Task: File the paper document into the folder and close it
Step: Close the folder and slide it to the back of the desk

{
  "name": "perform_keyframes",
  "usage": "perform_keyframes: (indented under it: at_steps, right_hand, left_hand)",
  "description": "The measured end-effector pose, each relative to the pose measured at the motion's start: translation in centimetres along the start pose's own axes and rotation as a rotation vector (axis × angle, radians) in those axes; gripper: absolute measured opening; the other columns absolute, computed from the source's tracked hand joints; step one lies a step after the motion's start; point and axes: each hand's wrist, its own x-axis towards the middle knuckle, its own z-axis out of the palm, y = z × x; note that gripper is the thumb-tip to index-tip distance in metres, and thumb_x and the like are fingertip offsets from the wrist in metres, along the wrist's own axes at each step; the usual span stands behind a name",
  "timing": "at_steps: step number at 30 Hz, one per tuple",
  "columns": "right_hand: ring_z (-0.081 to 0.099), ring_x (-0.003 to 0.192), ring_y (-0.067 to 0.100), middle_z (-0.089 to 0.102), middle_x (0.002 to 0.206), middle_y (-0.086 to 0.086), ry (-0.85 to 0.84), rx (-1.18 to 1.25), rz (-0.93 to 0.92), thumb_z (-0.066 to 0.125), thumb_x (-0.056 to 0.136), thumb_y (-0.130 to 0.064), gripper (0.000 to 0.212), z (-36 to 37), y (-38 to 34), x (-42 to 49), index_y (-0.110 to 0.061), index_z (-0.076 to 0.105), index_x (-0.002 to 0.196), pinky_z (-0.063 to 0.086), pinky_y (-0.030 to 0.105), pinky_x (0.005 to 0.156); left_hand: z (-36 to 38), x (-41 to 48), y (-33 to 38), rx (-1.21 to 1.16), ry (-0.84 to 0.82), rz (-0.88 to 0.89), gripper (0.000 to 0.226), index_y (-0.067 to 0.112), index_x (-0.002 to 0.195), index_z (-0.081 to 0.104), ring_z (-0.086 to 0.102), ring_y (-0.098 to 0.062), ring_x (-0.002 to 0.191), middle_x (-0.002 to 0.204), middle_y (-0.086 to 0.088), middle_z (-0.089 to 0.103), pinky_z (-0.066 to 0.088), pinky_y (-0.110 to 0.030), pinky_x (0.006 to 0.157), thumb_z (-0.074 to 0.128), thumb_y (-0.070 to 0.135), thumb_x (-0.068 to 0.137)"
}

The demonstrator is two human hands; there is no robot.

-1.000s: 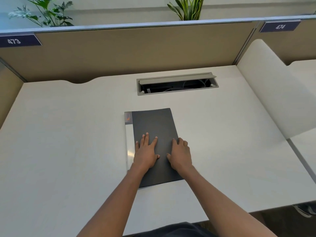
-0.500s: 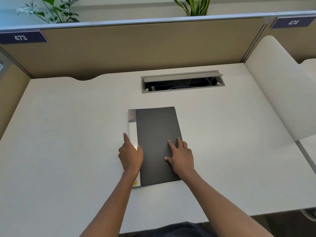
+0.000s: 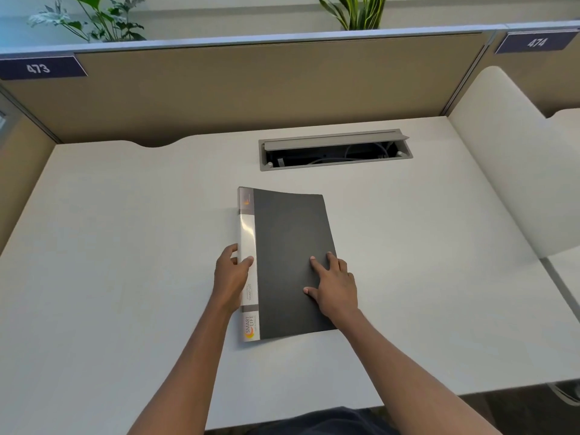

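**Closed folder pinned at the middle of the tabletop**

At the middle of the tabletop, nearer the front edge than the back, the folder lies shut with its dark cover up. No loose paper shows anywhere, so the document is probably already inside, though that cannot be seen.

Along the folder's left side, the left hand wraps the pale spine strip: the thumb lies on top and the fingers curl down the outer edge. That grip is closed on the spine, probably to square the folder or keep it from sliding. The spine edge looks slightly raised, and the far edge of the cover bows up a little, so the folder is not yet fully flat.

On the cover's right half, the right hand rests flat with fingers spread, grasping nothing. It seems to press the cover down so it stays shut.

Room is generous: bare surface runs to the left edge, the front edge and the right, where a white divider panel rises. Beyond the folder, toward the back edge, the open cable tray is the one recess to stay clear of.
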Motion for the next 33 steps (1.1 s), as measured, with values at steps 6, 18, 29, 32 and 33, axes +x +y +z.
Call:
perform_keyframes:
  at_steps: [6,18,29,32,33]
  right_hand:
    - [0.041,0.138,0.027,0.043,0.147,0.007,0.121,0.46,0.104,0.066,0.092,-0.046,0.053,-1.3,1.5,1.1,-0.024,0.056,0.139,0.04,0.039,0.113]
    - [0.068,0.096,0.018,0.066,0.113,0.004,-0.008,0.972,0.328,0.086,0.075,-0.02,0.071,-2.9,2.6,2.9,-0.023,0.046,0.134,0.059,0.035,0.082]
    - [0.06,0.119,0.026,0.057,0.134,0.009,0.027,0.763,0.231,0.084,0.075,-0.01,0.082,-1.6,-6.5,6.2,-0.012,0.041,0.144,0.047,0.026,0.093]
    - [0.057,0.12,0.025,0.053,0.135,0.009,0.019,0.749,0.198,0.083,0.076,-0.011,0.081,-1.4,-9.9,8.0,-0.012,0.04,0.145,0.042,0.022,0.091]
    - [0.056,0.121,0.025,0.052,0.136,0.009,0.012,0.75,0.191,0.083,0.077,-0.01,0.081,-1.4,-11.0,8.6,-0.013,0.039,0.145,0.041,0.022,0.091]
  left_hand:
    - [-0.5,0.3,-1.1,-0.182,-0.059,-0.086,0.039,0.025,0.138,0.054,0.069,-0.035,0.102,0.126,-0.011,0.068,0.061,-0.05,0.086,0.062,0.014,0.101]
    - [-0.7,0.5,-1.9,-0.11,-0.104,-0.04,0.029,0.032,0.129,0.053,0.069,-0.026,0.093,0.119,-0.001,0.067,0.056,-0.034,0.066,0.058,0.019,0.104]
    - [-7.0,4.0,-1.0,0.28,0.19,0.144,0.018,0.007,0.113,0.071,0.067,-0.022,0.08,0.103,-0.009,0.075,0.048,-0.027,0.069,0.064,0.017,0.1]
    - [-9.4,6.3,-0.2,0.329,0.241,0.125,0.018,0.001,0.109,0.071,0.065,-0.029,0.082,0.103,-0.018,0.074,0.047,-0.034,0.073,0.064,0.016,0.1]
    - [-10.2,7.1,0.1,0.339,0.254,0.123,0.019,0.0,0.109,0.071,0.065,-0.03,0.083,0.105,-0.019,0.074,0.048,-0.035,0.074,0.064,0.015,0.1]
